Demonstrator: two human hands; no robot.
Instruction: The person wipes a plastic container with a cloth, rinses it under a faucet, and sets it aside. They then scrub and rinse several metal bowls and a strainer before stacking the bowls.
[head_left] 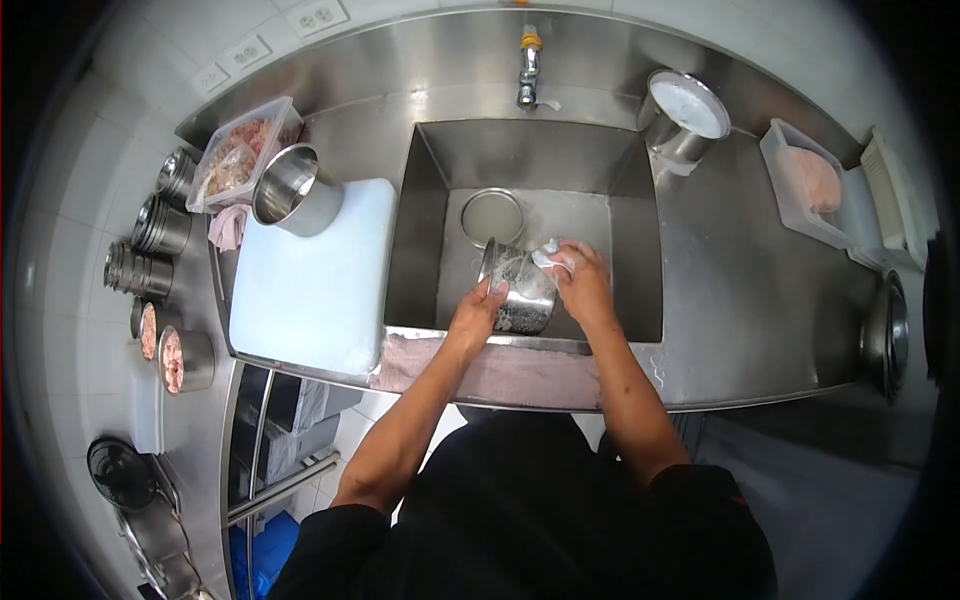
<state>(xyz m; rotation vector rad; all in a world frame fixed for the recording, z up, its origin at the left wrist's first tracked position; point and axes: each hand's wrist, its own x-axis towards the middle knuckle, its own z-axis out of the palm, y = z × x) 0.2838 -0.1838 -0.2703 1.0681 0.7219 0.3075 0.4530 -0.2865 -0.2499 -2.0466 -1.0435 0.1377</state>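
A soapy steel pot (526, 297) lies tilted on its side over the front part of the sink (625, 265). My left hand (478, 315) grips it at the near left, fingers closed on its edge. On the pot's upper right side, my right hand (582, 280) is closed around a white, foamy scrubbing cloth or sponge (549, 256), whose exact kind I cannot make out. Behind the pot, a round steel container (492, 217) with cloudy water rests on the sink floor.
A faucet (529, 70) rises behind the sink. Left are a pale cutting board (310, 290), a steel pot (295, 190) and a plastic bin of meat (240, 160). A foam-filled container (687, 120) stands back right. A pink towel (490, 372) covers the front edge.
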